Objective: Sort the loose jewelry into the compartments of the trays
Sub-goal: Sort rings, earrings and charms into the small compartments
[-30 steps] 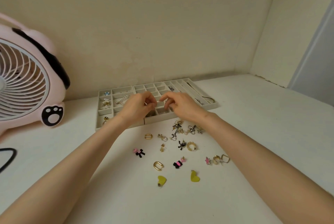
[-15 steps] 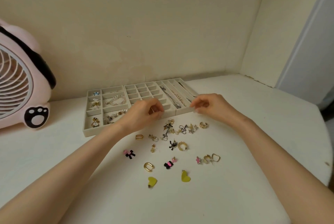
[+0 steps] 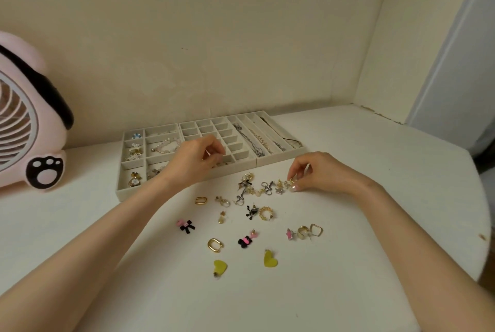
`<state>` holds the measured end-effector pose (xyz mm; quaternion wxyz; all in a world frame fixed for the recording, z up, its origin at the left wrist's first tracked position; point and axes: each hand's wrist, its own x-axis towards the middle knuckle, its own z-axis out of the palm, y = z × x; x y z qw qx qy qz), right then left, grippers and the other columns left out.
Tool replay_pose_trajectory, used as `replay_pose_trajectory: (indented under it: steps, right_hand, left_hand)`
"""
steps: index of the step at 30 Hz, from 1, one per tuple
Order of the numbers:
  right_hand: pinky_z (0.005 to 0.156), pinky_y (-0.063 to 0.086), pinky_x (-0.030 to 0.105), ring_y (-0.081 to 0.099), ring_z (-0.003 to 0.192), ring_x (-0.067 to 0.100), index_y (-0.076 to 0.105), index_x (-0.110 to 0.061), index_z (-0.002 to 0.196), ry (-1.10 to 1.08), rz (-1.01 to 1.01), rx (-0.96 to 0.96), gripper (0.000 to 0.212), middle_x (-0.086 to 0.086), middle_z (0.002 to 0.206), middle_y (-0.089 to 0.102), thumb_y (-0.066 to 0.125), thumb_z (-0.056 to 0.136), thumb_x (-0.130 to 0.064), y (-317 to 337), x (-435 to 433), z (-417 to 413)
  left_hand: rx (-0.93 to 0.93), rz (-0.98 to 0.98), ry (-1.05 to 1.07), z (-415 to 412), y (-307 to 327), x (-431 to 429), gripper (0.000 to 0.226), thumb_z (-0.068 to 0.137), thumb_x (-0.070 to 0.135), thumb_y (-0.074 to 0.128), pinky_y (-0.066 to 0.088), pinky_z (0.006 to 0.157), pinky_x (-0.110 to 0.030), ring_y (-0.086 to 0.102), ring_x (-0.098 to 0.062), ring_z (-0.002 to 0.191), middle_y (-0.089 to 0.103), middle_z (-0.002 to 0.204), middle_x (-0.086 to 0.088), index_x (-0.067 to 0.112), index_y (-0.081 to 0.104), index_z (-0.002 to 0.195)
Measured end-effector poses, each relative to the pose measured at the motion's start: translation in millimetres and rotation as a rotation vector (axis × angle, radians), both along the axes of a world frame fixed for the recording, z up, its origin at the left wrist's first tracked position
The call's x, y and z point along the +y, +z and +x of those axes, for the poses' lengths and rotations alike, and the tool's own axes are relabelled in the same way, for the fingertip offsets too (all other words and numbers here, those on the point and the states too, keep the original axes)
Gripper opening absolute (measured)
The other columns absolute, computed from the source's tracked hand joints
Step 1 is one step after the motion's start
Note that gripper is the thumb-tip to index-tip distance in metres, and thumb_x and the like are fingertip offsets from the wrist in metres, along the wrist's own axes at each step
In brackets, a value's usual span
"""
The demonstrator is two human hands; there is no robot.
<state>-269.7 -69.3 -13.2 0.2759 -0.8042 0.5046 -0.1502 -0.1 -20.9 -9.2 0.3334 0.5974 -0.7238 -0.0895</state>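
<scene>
Right hand [image 3: 321,173] has dropped from the tray edge to the loose jewelry [image 3: 257,188] on the white surface [image 3: 348,251]; we see its fingers pinch a small gold piece [image 3: 290,181]. Left hand [image 3: 195,160] curls over the beige trays' [image 3: 139,193] square cells; whether it holds anything we cannot tell. Chains [image 3: 257,141] fill the long slots.

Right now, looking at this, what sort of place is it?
Probably a home, likely a bedroom or dressing corner: a white table set into a wall corner, a pink plastic desk fan with a paw print, and beige compartment trays with loose earrings spread before them.
</scene>
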Motion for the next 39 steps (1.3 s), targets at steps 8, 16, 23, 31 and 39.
replay_pose_trajectory:
  steps: [8,16,23,31,39]
  right_hand:
    - [0.063,0.043,0.008,0.058,0.071,0.006,0.071,-0.02,0.092,-0.025,-0.048,-0.218,0.017,-0.008,0.092,0.067,0.071,0.08,-0.008,0.8,1.0,1.7]
    - [0.064,0.041,0.005,0.055,0.07,0.005,0.071,-0.024,0.083,-0.021,-0.127,-0.202,0.025,-0.007,0.09,0.068,0.072,0.075,0.0,-6.0,3.0,2.9]
    - [0.064,0.041,0.004,0.055,0.071,0.003,0.073,-0.021,0.086,-0.003,-0.108,-0.186,0.02,-0.009,0.089,0.067,0.074,0.076,-0.005,-6.8,4.0,4.1]
    - [0.067,0.041,0.015,0.054,0.069,0.002,0.071,-0.029,0.076,0.059,-0.096,-0.118,0.018,-0.009,0.086,0.067,0.078,0.073,-0.013,12.6,13.3,-1.5]
    - [0.065,0.04,0.02,0.051,0.066,-0.001,0.066,-0.029,0.089,0.303,0.226,0.428,0.027,-0.013,0.078,0.062,0.083,0.067,-0.029,42.3,61.8,4.8]
  left_hand:
    - [-0.063,0.043,-0.144,-7.4,-2.8,7.5,0.011,0.087,0.013,0.061,0.043,0.068,-0.019,0.058,-0.012,0.081,0.065,0.09,0.005,0.021,0.066,0.092]
    - [-0.33,0.053,-0.263,-20.1,-14.7,8.5,0.013,0.086,0.019,0.063,0.046,0.076,-0.029,0.051,-0.006,0.083,0.05,0.092,0.015,0.023,0.066,0.098]
    - [-0.276,0.09,-0.274,-14.4,-10.5,7.8,0.012,0.084,0.008,0.064,0.048,0.074,-0.025,0.056,-0.006,0.079,0.057,0.084,0.014,0.02,0.065,0.083]
    - [-0.148,0.177,-0.272,-12.0,-1.3,11.6,0.01,0.083,0.009,0.066,0.038,0.063,-0.006,0.057,-0.001,0.074,0.067,0.084,0.008,0.02,0.066,0.083]
    - [-0.04,0.146,-0.264,-10.8,0.6,10.6,0.004,0.087,0.022,0.063,0.039,0.064,-0.01,0.054,-0.001,0.076,0.066,0.085,0.01,0.024,0.063,0.09]
